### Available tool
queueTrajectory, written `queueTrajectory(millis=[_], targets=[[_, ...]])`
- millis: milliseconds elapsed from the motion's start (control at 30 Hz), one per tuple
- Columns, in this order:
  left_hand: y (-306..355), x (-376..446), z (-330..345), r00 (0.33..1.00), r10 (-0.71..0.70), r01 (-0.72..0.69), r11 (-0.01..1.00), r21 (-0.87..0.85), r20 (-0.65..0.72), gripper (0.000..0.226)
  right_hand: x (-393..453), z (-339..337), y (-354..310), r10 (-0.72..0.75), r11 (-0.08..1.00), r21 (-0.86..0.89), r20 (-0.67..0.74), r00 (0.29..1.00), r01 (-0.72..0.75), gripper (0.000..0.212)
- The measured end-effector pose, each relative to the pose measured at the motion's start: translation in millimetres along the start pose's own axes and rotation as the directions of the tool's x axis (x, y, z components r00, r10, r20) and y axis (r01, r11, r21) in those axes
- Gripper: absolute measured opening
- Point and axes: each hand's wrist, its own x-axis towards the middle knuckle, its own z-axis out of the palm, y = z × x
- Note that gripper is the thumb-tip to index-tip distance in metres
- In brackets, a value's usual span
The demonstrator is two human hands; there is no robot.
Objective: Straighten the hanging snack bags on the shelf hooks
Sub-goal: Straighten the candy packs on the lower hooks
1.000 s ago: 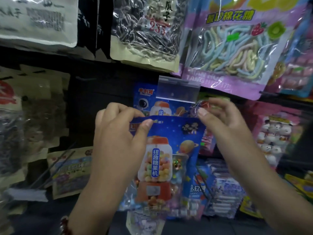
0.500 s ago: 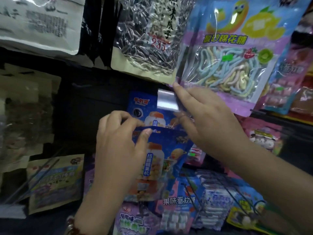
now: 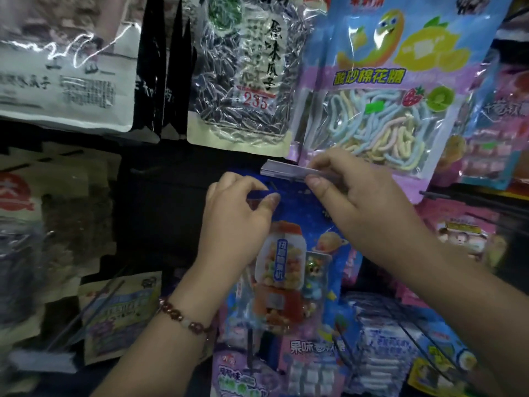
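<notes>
Head view: the left hand is pinching the top left corner of the blue candy-machine bag, thumb in front, fingers curled over the top edge. A beaded bracelet is sitting on that wrist. The right hand is gripping the clear price-tag flap of the hook just above the bag's top edge, thumb under it, fingers over it; the flap is lying nearly flat, edge-on to the camera. The bag is hanging upright below that flap in the middle row of the shelf rack, just under the sunflower seed bag and the sour marshmallow bag on the upper row. A pink bag is hanging at the right, purple and blue packs on the lower hooks, brown bags at lower left.

Versus half a second ago: the bag is sitting higher, its top edge now right up at the flap and covering the identical bag that was showing behind it. The right hand has tipped the flap from face-on to flat. The left hand is keeping the same pinch and has risen with the bag. The camera has moved closer, bracelet now in view.
</notes>
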Motion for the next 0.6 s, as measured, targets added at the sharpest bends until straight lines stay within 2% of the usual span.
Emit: queueTrajectory(millis=[100,300,433,600], targets=[[-1.7,3.5,2.1,0.999,-0.012,0.011,1.000,-0.013,-0.032,0.016,-0.9,4.6,5.0,0.013,0.999,0.037,-0.016,1.000,-0.012,0.004],[-12.7,1.9,11.2,0.998,-0.057,0.060,0.996,0.067,-0.041,0.009,-5.6,12.7,11.4,-0.026,0.997,0.072,-0.041,0.999,0.028,0.005],[-10.9,-7.3,9.1,0.997,0.028,-0.010,0.967,0.256,-0.070,0.022,-15.4,18.7,18.2,-0.056,0.996,0.065,-0.044,0.997,0.059,0.020],[-13.1,-41.1,-5.0,0.995,0.099,-0.101,0.891,0.444,0.027,0.058,-26.7,26.1,29.8,-0.104,0.994,0.016,-0.076,0.992,0.106,0.034]])
